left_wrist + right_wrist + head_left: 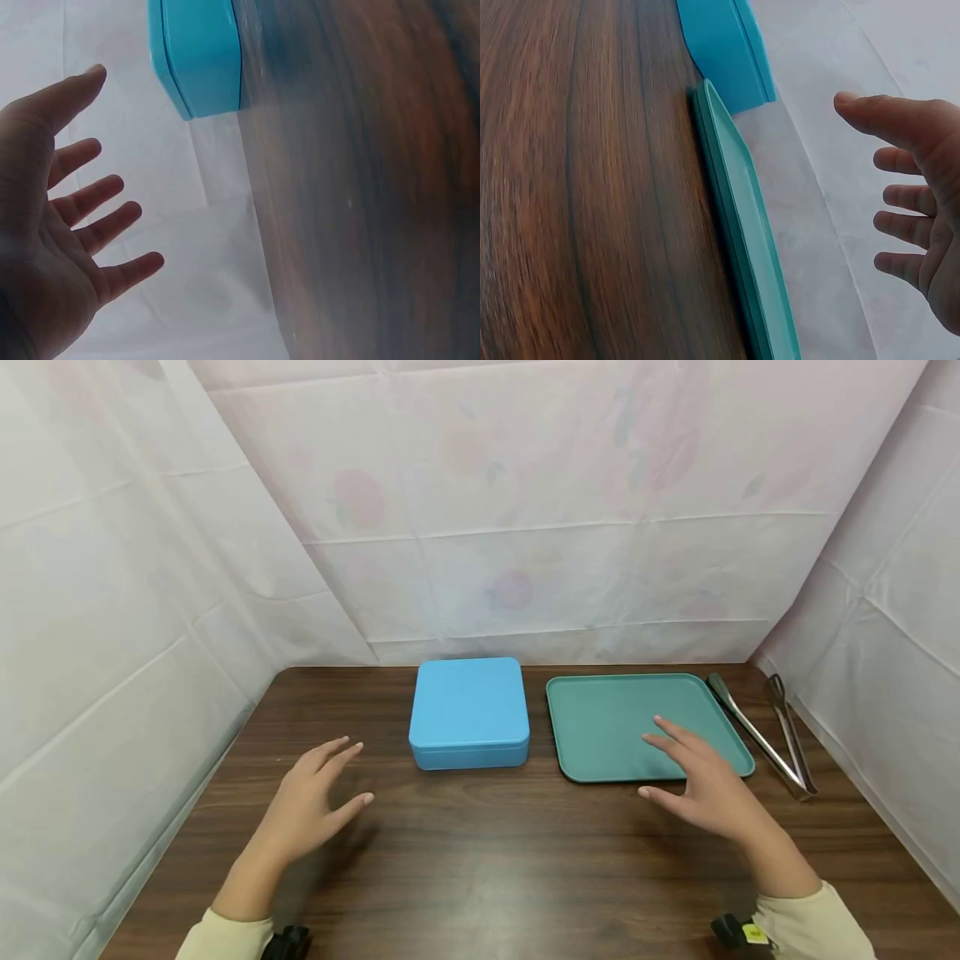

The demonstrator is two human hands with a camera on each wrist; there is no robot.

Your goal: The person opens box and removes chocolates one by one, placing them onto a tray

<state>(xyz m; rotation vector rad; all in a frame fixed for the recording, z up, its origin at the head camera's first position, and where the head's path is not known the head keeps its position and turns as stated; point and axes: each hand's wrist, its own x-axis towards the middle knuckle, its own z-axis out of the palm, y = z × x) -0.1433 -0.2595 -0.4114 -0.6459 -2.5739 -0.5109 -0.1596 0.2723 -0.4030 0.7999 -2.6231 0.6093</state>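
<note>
Blue box (469, 706): smooth, rounded corners, on the wood-grain table (487, 860), left of the tray | left hand (303, 806): fingers loosely spread, thumb apart, in free air near the box | right hand (708, 789): likewise, near the tray | tray (600, 727): green, shallow-rimmed, rounded rectangle | tongs (767, 746): shiny metal, V-shaped

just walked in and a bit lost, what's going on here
A person has both hands raised above a wooden table, and neither is holding anything. The left hand is in the air to the left of a closed blue box, fingers spread. The right hand is in the air by a green tray. Metal tongs lie to the right of the tray, arms apart.
</note>
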